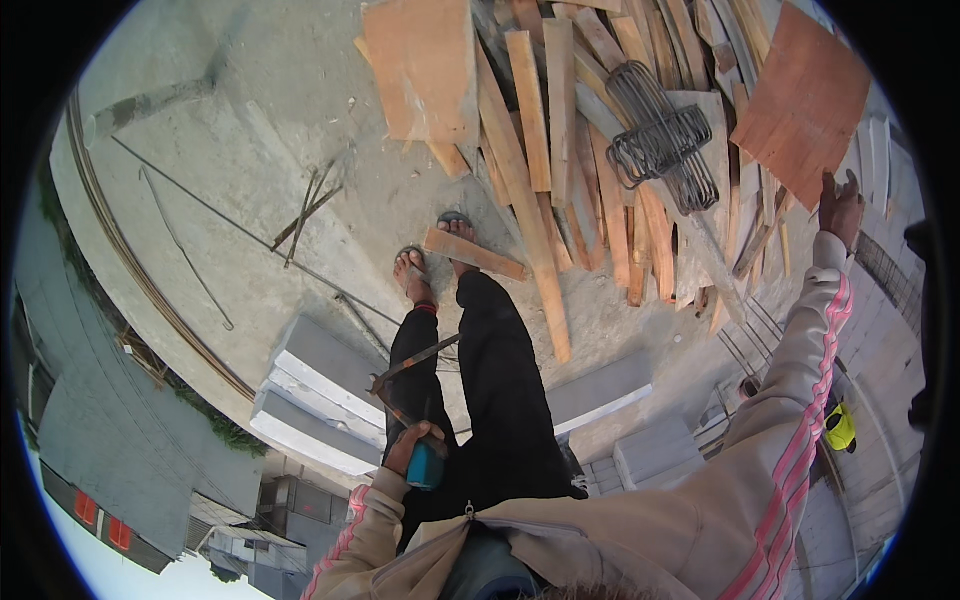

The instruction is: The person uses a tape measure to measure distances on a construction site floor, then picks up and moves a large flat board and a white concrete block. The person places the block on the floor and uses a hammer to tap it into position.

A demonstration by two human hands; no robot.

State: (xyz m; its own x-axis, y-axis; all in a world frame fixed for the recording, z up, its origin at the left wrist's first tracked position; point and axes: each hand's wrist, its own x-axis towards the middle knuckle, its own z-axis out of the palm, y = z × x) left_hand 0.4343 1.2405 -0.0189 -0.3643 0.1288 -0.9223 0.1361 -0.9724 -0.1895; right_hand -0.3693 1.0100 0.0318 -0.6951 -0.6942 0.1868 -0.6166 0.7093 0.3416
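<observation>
My left hand [414,448] is closed in front of my lap around a rusty, bent metal tool [392,376]. A teal block-shaped part [426,467] shows at the same hand, and I cannot tell whether it belongs to the tool. Far out to the right, my right hand [841,212] is stretched forward with its fingers apart. Beside its fingertips is the lower corner of a reddish-brown plywood sheet [806,100], tilted over the right edge of the wood pile. I cannot make out whether they touch.
Planks [560,130] lie heaped ahead, with bent steel rebar loops [665,135] on top and another plywood sheet [422,70] at left. A short board [475,254] lies by my sandalled feet. Pale blocks [325,385] flank my legs. Thin rods [250,230] cross the concrete.
</observation>
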